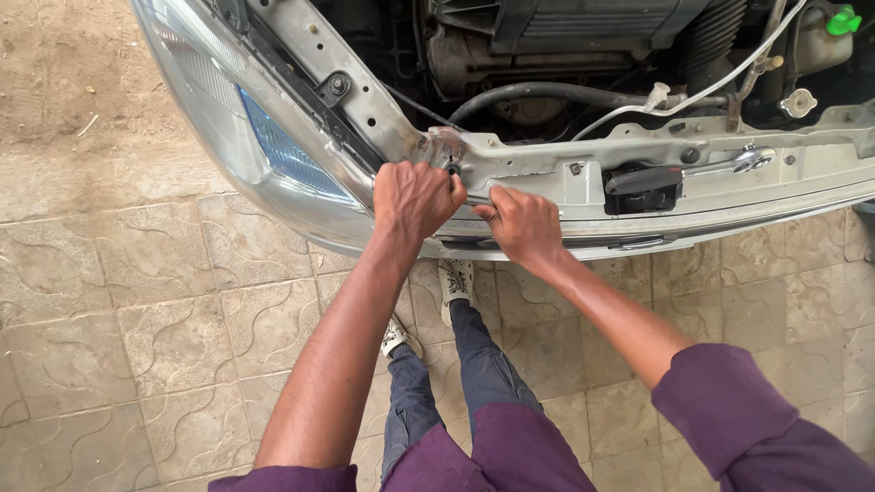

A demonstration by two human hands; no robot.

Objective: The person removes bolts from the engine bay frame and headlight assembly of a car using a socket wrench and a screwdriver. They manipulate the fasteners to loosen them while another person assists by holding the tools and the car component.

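Item: front end of a car with the bonnet open, seen from above by the person working on it.

Left hand (415, 199): closed in a fist over a small dark fastener (453, 169) at the rusted corner of the pale grey sheet-metal front crossmember (547, 169), where that member meets the slanted grey bracket (319, 55). The fingers are wrapped together around something, but what they grip is hidden under the knuckles, so whether it is a tool or the fastener head cannot be told.

Right hand (521, 223): just beside the left, thumb and forefinger pinched together on the front lip of the same crossmember; whether a small part sits between them cannot be told.

Step in hand, as judged: working the corner fastener, with the right hand steadying the panel edge.

Next move, as judged: calls for steady turning force at the fastener while the panel is kept from shifting; the rust around it suggests it may bind.

Surroundings: a clear plastic headlamp with blue inner lens (273, 146) to the left of the hands; a chrome ratchet wrench (743, 162) lying on the crossmember well to the right, beside the black bonnet latch (643, 187); a black rubber hose (547, 93) behind; a green cap (843, 20) at top right; patterned beige paving tiles (164, 319) underfoot.
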